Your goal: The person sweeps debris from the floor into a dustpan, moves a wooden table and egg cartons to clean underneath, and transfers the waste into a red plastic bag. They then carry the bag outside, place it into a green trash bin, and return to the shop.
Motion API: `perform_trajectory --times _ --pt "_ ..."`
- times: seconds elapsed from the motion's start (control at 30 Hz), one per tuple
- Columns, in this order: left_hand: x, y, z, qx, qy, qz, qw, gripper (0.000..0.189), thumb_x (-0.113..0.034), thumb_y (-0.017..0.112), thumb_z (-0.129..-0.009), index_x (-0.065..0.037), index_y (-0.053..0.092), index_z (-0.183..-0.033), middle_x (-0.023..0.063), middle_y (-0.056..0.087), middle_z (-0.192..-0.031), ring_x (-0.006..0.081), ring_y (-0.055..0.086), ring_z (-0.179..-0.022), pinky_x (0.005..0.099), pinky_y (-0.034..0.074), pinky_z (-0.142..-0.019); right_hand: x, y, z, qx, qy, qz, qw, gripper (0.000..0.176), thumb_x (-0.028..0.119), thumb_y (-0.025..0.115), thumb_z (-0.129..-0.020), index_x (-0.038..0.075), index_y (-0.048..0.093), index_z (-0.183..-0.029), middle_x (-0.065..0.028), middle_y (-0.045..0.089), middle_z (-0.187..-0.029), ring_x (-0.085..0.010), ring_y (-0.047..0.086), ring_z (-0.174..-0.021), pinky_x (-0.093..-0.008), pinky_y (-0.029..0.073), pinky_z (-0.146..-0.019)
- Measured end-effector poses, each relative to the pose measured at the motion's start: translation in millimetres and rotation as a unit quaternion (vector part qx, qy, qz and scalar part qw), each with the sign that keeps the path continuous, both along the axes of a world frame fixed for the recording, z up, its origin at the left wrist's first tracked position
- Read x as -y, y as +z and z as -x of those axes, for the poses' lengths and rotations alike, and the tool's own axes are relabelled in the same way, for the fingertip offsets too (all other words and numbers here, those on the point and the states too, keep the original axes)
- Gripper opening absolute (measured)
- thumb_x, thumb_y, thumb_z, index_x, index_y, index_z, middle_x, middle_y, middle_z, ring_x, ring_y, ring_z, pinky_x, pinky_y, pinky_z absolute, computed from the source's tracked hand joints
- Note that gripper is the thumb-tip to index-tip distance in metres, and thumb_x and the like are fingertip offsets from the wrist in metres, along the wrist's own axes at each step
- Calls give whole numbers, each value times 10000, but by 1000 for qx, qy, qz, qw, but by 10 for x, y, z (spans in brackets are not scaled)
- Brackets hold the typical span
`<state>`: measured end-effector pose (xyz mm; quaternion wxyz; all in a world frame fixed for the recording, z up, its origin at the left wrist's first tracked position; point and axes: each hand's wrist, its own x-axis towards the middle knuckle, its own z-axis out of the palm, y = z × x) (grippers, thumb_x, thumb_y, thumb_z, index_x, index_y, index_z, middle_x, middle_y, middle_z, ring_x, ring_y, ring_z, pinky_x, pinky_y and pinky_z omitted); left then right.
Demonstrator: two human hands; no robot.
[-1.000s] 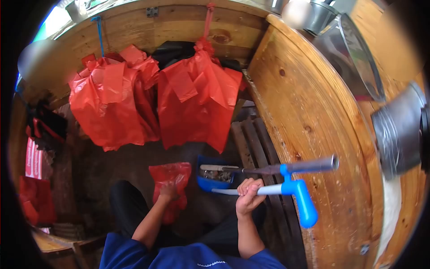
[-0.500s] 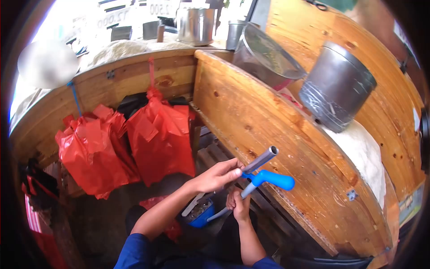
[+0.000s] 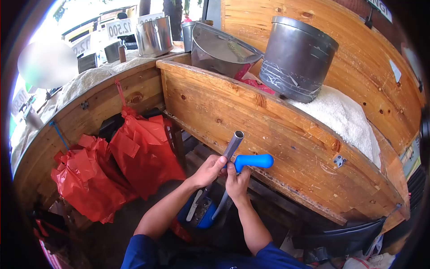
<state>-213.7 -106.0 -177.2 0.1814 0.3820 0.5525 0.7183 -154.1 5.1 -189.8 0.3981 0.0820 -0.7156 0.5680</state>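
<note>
My left hand (image 3: 209, 171) is closed around a grey metal tube (image 3: 234, 144), its hollow end pointing up. Right beside it, my right hand (image 3: 237, 183) is closed on the pole of a long-handled dustpan, just below its bent blue handle (image 3: 255, 161). The thumbs nearly meet where tube and pole come together. Down near the floor, the blue dustpan (image 3: 207, 221) holds grey debris. A pale flat strip (image 3: 194, 207) lies at the pan's left side. My hands hide part of the tube and pole.
A wooden partition (image 3: 268, 130) stands close ahead on the right. Red plastic bags (image 3: 141, 152) hang at left. Above are a dark metal canister (image 3: 298, 58), white grains (image 3: 342, 119), a clear-fronted bin (image 3: 219, 51) and a shiny metal can (image 3: 154, 36).
My view has shifted to the right. My right hand has come up the pole to just under the blue handle, close to my left hand. Both hands keep their holds.
</note>
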Motion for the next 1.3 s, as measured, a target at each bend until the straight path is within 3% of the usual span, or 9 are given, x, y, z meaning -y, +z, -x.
perform_trajectory --times 0.3,0.4,0.43,0.5,0.57,0.77,1.03,1.1,1.3 --pt "129 142 86 45 -68 46 996 586 -640 360 -885 -117 383 -622 -59 277 -531 69 235 -458 242 207 -419 -32 -206 102 43 95 73 992 331 288 550 -911 -10 580 -771 -77 610 -619 -160 610 -584 -300 466 -534" --pt "209 104 113 41 -82 64 994 634 -708 372 -830 -90 430 -699 -46 318 -526 58 282 -440 226 227 -401 -51 -283 150 13 38 36 999 322 278 549 -908 15 541 -722 -50 543 -617 -139 540 -586 -297 411 -520" --pt "223 217 11 46 50 80 994 692 -750 285 -817 -98 401 -617 -34 321 -492 77 303 -413 233 238 -390 -112 -271 107 26 61 77 995 291 262 548 -908 23 524 -744 -30 510 -601 -118 504 -546 -285 403 -505" --pt "454 147 283 54 32 57 996 736 -795 171 -786 -126 334 -526 -27 298 -451 102 298 -378 251 244 -370 -233 -248 18 50 102 163 980 233 230 546 -906 38 490 -786 10 444 -568 -77 434 -467 -259 387 -476" --pt "610 199 390 24 37 27 999 739 -809 95 -770 -150 265 -485 -28 262 -425 110 264 -358 259 230 -360 -151 -237 -4 -4 116 162 980 235 260 518 -925 77 428 -808 15 381 -504 -69 374 -388 -224 304 -362" --pt "664 235 392 31 54 20 998 727 -776 98 -807 -139 262 -497 -39 251 -433 88 241 -362 244 198 -367 -181 -175 -111 2 92 167 982 314 352 497 -930 77 399 -815 -4 347 -479 -85 341 -348 -222 281 -314" --pt "573 2 338 -146 112 34 982 723 -760 255 -818 -108 303 -510 -41 280 -480 78 284 -425 240 219 -416 -291 -176 -546 5 128 222 967 351 383 514 -917 61 410 -825 -10 387 -512 -84 401 -413 -220 339 -377" --pt "572 -138 383 -191 113 40 974 666 -623 251 -911 -95 334 -514 -22 324 -485 110 320 -454 276 273 -441 -291 -201 -595 60 186 199 960 395 435 394 -955 90 365 -765 1 325 -504 -91 345 -402 -227 313 -368" --pt "487 -27 344 -152 52 31 986 620 -608 350 -901 -118 323 -521 -37 330 -503 86 310 -465 259 255 -431 -273 -293 -742 42 183 249 950 396 396 464 -939 83 355 -722 15 319 -511 -63 311 -396 -205 266 -370"
